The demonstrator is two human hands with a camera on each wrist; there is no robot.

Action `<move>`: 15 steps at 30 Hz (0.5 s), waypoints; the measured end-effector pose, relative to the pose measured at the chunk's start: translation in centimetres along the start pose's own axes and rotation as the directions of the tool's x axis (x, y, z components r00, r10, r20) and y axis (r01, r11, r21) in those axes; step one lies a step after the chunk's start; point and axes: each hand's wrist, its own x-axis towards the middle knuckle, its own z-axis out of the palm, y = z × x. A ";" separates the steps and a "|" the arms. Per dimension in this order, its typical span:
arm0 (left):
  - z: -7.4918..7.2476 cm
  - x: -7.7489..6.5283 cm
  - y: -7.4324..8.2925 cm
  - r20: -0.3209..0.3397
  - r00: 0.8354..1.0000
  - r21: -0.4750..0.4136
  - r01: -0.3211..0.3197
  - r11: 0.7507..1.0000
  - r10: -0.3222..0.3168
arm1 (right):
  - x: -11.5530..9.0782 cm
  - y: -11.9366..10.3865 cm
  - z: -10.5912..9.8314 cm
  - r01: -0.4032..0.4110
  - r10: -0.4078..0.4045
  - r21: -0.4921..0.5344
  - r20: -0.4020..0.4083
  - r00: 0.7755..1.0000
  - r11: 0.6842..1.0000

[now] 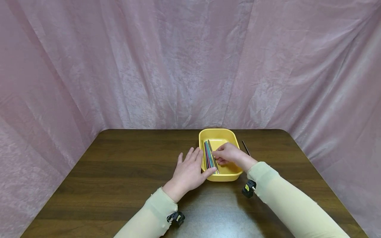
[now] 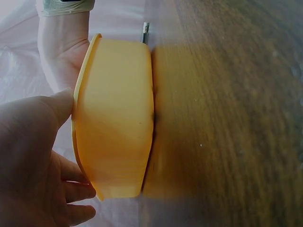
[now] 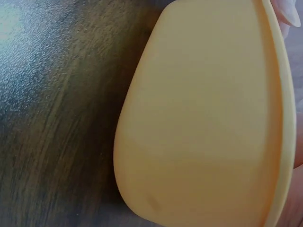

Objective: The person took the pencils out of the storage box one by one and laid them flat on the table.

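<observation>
A yellow plastic tub (image 1: 220, 135) stands on the table, and several slim pencils (image 1: 209, 155) lie side by side along its left inner wall. Some are dark, one is light blue, one reddish. My right hand (image 1: 227, 153) reaches over the right rim into the tub; its curled fingers pinch a dark pencil (image 1: 210, 147) at the right of the row. My left hand (image 1: 189, 168) rests at the tub's left near corner, fingers straight and spread, thumb over the rim. In the left wrist view the left thumb (image 2: 61, 106) touches the rim. The tub's wall hides the right fingertips in the right wrist view.
Another dark pencil (image 1: 246, 147) lies on the brown wooden table (image 1: 134, 165), just right of the tub and partly behind the right forearm. A pink curtain (image 1: 184, 66) hangs behind the table's far edge.
</observation>
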 end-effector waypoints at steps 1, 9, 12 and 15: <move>0.0 0.0 0.0 0.000 1.000 -0.001 0.000 1.000 0.000 | 0.0 0.0 0.0 -0.006 0.006 0.003 0.000 1.000 1.000; 0.0 0.0 -0.1 0.002 1.000 -0.010 -0.001 1.000 0.001 | 0.3 0.2 0.3 -0.020 0.020 -0.007 -0.006 1.000 1.000; 0.0 -0.1 0.0 0.002 1.000 -0.010 0.000 1.000 0.000 | 0.4 0.3 0.5 -0.019 0.019 -0.018 -0.001 1.000 1.000; -0.1 -0.1 0.0 0.010 1.000 -0.006 0.006 1.000 -0.006 | 0.4 0.3 0.5 -0.020 0.020 -0.028 0.010 1.000 0.999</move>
